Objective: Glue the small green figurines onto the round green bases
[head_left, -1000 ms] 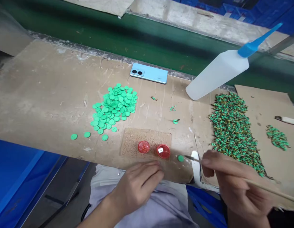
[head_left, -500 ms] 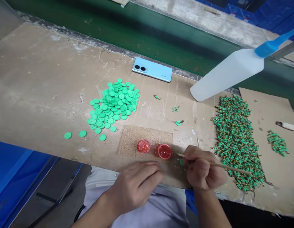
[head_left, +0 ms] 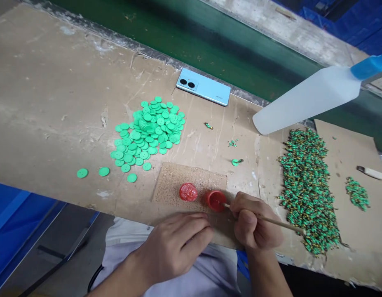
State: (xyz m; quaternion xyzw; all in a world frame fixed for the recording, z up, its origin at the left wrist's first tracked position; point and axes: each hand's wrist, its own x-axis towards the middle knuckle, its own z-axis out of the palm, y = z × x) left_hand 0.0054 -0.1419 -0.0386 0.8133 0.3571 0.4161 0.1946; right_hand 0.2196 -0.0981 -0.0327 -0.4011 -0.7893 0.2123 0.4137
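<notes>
My right hand [head_left: 255, 225] is closed round a thin wooden stick [head_left: 277, 222], its tip dipped into the right one of two small red caps [head_left: 214, 199]. The other red cap [head_left: 188, 192] sits just left of it on a rough brown pad [head_left: 175, 181]. My left hand [head_left: 175, 243] rests at the table's near edge below the caps, fingers loosely curled and apart, holding nothing. A heap of green round discs [head_left: 149, 132] lies beyond the pad.
A light blue phone [head_left: 203, 86] lies at the back edge. A white squeeze bottle with a blue nozzle [head_left: 311, 97] leans over the table at right. A large heap of small green pieces [head_left: 308, 189] and a smaller one [head_left: 357, 193] lie on cardboard at right.
My right hand has moved left with the stick, from beside a loose green disc to the right red cap, where the tip now dips in. The left hand stayed put.
</notes>
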